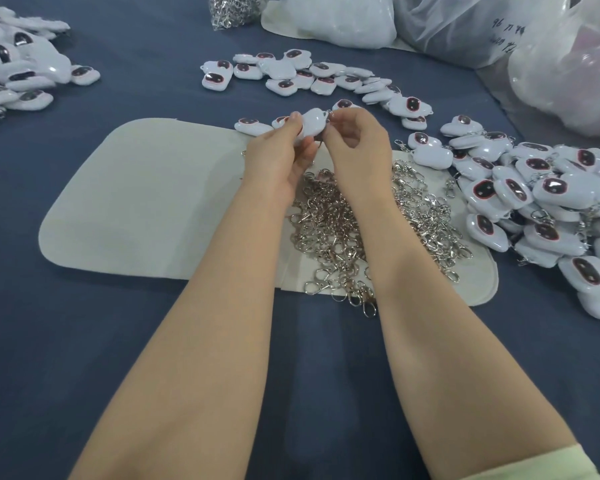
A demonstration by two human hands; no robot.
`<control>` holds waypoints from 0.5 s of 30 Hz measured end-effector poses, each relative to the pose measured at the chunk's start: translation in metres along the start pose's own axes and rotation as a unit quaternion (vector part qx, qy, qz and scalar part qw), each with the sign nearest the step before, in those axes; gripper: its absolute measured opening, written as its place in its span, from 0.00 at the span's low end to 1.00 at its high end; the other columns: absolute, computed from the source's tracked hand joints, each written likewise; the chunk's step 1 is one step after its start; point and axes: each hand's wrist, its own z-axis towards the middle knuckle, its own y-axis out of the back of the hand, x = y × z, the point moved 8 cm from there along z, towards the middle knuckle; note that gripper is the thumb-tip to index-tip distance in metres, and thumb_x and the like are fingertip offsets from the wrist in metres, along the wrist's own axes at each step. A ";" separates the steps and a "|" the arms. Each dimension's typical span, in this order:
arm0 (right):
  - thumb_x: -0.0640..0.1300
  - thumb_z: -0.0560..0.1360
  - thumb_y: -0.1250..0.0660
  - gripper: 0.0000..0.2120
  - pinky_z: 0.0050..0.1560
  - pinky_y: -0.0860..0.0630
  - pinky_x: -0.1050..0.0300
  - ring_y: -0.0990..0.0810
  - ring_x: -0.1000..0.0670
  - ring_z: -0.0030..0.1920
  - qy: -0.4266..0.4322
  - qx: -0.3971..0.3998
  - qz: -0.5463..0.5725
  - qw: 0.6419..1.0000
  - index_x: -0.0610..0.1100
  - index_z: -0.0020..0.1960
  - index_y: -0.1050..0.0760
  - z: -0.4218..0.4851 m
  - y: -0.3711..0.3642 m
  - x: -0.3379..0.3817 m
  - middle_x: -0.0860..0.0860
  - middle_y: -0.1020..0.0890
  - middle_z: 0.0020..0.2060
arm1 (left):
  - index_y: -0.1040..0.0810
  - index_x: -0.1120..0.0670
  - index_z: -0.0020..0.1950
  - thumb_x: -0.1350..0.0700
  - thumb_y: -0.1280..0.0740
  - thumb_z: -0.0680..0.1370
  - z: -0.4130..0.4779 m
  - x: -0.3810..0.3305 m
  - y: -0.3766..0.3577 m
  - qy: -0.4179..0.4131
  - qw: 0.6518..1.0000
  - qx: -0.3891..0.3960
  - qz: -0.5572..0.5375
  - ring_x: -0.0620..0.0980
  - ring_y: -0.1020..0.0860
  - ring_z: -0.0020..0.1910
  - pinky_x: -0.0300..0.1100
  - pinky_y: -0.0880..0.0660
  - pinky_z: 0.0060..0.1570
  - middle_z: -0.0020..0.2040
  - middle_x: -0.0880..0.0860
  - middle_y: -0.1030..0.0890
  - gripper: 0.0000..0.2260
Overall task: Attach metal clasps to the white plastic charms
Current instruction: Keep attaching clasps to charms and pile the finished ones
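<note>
White plastic, one charm (313, 123) was held just above the clasp pile (343, 230), gripped in the curled fingers of the left hand (281, 150). The right hand (354, 140) pinched something small at the charm's top loop, probably a metal clasp (327, 116), though its fingers hid most of it. Joining was the step in hand. Next, the gate would need pressing open and hooking through the loop, before the piece went to the heap of charms (534, 202) on the right.

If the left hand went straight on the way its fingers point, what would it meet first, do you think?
Probably the loose charm lying just beyond the held charm in the left hand; depth is unclear, so it might pass above.
</note>
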 end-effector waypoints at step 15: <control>0.40 0.77 0.36 0.02 0.48 0.25 0.59 0.24 0.56 0.40 0.027 -0.082 0.027 0.996 0.44 0.46 0.26 -0.002 0.014 0.008 0.56 0.22 0.37 | 0.24 0.60 0.42 0.60 0.31 0.77 -0.001 0.007 -0.003 0.034 0.999 0.006 -0.002 0.41 0.25 0.26 0.30 0.27 0.25 0.39 0.55 0.23 0.05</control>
